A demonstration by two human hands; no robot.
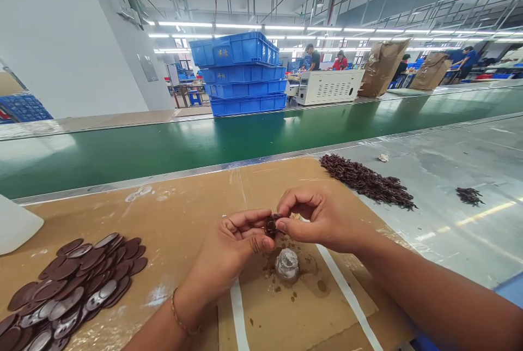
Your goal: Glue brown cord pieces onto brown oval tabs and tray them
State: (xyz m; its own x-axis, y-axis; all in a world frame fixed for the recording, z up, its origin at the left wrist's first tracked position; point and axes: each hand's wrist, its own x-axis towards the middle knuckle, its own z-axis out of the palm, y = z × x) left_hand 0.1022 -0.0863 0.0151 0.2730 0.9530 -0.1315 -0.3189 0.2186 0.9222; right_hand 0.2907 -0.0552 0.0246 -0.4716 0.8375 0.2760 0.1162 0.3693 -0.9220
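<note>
Between the fingers of my left hand [241,239] is a small dark brown piece [270,226], held up above the cardboard. It looks glossy and rounded, and the fingers hide part of it. My right hand [312,217] meets it from the other side, thumb and forefinger pinched at its edge; whatever is between those fingertips is too small to make out. Just below both hands, a small round container wrapped in clear film [287,265] stands on the cardboard, with brown wet spots around it. At the left lies a heap of brown oval discs [69,274], some with shiny faces.
Beyond the cardboard [183,198] runs a green conveyor belt [171,144]. Stacked blue crates [245,76] stand behind it. A pile of thin dark brown pieces [365,179] lies right, with a smaller pile [469,195] farther over. Several people work in the background.
</note>
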